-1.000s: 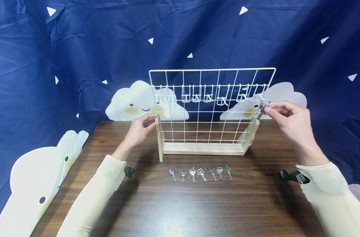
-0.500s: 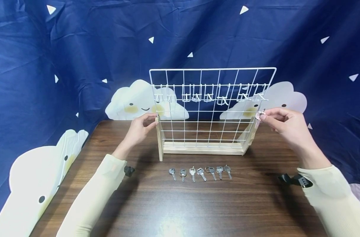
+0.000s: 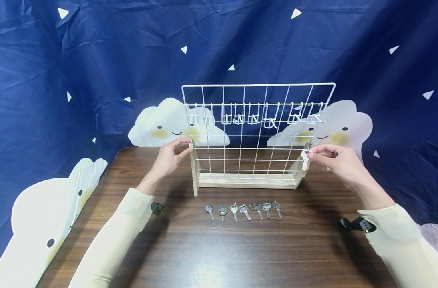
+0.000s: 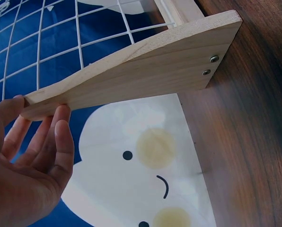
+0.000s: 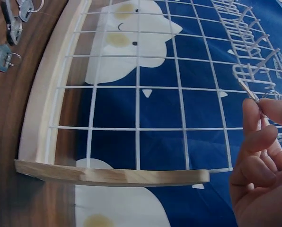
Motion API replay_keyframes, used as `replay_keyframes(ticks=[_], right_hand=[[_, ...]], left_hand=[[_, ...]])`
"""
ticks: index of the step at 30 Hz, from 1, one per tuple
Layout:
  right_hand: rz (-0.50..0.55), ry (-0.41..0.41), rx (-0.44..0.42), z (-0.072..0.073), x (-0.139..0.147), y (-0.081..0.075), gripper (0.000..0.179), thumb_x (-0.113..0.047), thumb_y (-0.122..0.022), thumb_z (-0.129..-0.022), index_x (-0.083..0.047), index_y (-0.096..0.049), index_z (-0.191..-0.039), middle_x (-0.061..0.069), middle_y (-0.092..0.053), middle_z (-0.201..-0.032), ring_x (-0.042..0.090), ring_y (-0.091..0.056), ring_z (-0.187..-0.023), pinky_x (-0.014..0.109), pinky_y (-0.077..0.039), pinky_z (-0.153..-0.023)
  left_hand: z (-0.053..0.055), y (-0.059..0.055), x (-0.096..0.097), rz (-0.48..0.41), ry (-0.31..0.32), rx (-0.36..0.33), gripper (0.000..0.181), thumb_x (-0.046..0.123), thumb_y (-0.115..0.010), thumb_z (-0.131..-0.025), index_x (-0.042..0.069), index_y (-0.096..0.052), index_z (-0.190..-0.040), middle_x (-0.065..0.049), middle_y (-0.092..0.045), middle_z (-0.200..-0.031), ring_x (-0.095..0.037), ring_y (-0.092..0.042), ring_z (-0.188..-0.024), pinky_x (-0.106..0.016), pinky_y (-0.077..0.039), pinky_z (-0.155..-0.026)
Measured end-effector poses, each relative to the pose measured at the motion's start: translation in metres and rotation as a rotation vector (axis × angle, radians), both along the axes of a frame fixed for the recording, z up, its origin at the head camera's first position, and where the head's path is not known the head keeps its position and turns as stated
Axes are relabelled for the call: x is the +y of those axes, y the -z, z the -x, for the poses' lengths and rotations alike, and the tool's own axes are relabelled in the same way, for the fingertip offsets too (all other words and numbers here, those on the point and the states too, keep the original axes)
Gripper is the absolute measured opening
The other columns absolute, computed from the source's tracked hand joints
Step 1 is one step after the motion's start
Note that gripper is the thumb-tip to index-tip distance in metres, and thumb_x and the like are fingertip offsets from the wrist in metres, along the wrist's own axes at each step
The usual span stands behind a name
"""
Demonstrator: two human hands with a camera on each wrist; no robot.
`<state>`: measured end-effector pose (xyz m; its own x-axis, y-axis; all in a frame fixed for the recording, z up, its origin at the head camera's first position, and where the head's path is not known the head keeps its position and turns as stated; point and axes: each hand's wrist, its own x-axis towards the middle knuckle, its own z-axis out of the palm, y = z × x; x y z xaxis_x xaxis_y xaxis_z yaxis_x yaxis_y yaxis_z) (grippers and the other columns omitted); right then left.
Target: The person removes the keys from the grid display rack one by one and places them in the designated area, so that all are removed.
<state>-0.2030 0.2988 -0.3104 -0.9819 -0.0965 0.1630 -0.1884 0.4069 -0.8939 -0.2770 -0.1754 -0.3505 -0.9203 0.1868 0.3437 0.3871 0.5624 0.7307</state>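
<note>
In the head view a white wire grid rack point(image 3: 258, 148) stands upright between two wooden side pieces on a wooden base bar point(image 3: 246, 184). My left hand point(image 3: 172, 158) grips the top of the left side piece point(image 4: 131, 78), thumb on the near edge and fingers behind. Between thumb and forefinger my right hand point(image 3: 336, 162) pinches a metal key point(image 3: 305, 161) with a small ring point(image 5: 272, 93). From the head, this key overlaps the right side piece point(image 3: 299, 170). Several white hooks point(image 3: 270, 122) line the upper grid, with no keys seen on them.
Several metal keys, among them one with a light head point(image 3: 234, 209), lie in a row on the brown wooden table point(image 3: 248, 248) in front of the rack. Behind hangs a blue cloth point(image 3: 150, 48) with white clouds and triangles.
My right hand has moved down and left with the key, from beside the grid's lower right hooks to in front of the right side piece. My left hand has stayed put.
</note>
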Motion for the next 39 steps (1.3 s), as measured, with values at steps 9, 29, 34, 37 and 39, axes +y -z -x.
replay_keyframes(ticks=[9, 29, 34, 37, 39], right_hand=[[0.001, -0.067, -0.032, 0.002, 0.001, 0.016, 0.007, -0.015, -0.07, -0.094, -0.022, -0.071, -0.096, -0.02, -0.067, -0.074, 0.002, -0.051, -0.058, 0.023, -0.042, -0.048], [-0.003, -0.205, -0.17, 0.011, 0.008, 0.062, 0.01, -0.014, -0.07, -0.093, -0.009, -0.071, -0.102, -0.014, -0.064, -0.069, 0.003, -0.047, -0.055, 0.023, -0.037, -0.043], [-0.028, -0.204, -0.189, 0.011, 0.006, 0.071, 0.019, -0.016, -0.071, -0.093, -0.001, -0.069, -0.105, -0.01, -0.053, -0.06, 0.003, -0.045, -0.053, 0.027, -0.033, -0.04], [-0.025, -0.211, -0.212, 0.011, 0.006, 0.075, 0.023, -0.016, -0.071, -0.093, 0.003, -0.068, -0.107, -0.01, -0.053, -0.06, 0.003, -0.043, -0.052, 0.028, -0.03, -0.038], [-0.018, -0.22, -0.228, 0.011, 0.006, 0.078, 0.024, -0.015, -0.07, -0.093, 0.003, -0.067, -0.108, -0.01, -0.056, -0.062, 0.003, -0.043, -0.052, 0.025, -0.032, -0.039]], left_hand=[[-0.001, 0.0, 0.0, 0.0, 0.0, 0.006, 0.034, 0.021, -0.069, -0.096, 0.01, -0.065, -0.128, -0.015, -0.07, -0.125, -0.032, -0.071, -0.108, -0.042, -0.059, -0.095], [-0.001, -0.001, -0.001, 0.003, -0.001, 0.003, 0.034, 0.021, -0.069, -0.096, 0.011, -0.065, -0.128, -0.016, -0.071, -0.124, -0.032, -0.072, -0.105, -0.043, -0.06, -0.093], [0.0, 0.0, -0.001, 0.002, -0.003, 0.001, 0.034, 0.021, -0.069, -0.096, 0.011, -0.065, -0.128, -0.015, -0.071, -0.124, -0.032, -0.072, -0.106, -0.042, -0.06, -0.093], [-0.001, 0.0, -0.001, 0.004, -0.001, 0.001, 0.034, 0.021, -0.069, -0.096, 0.011, -0.065, -0.128, -0.015, -0.07, -0.124, -0.032, -0.071, -0.106, -0.042, -0.06, -0.094], [-0.001, 0.0, 0.0, 0.003, 0.0, 0.002, 0.034, 0.021, -0.069, -0.096, 0.011, -0.065, -0.128, -0.015, -0.071, -0.124, -0.032, -0.072, -0.106, -0.042, -0.06, -0.093]])
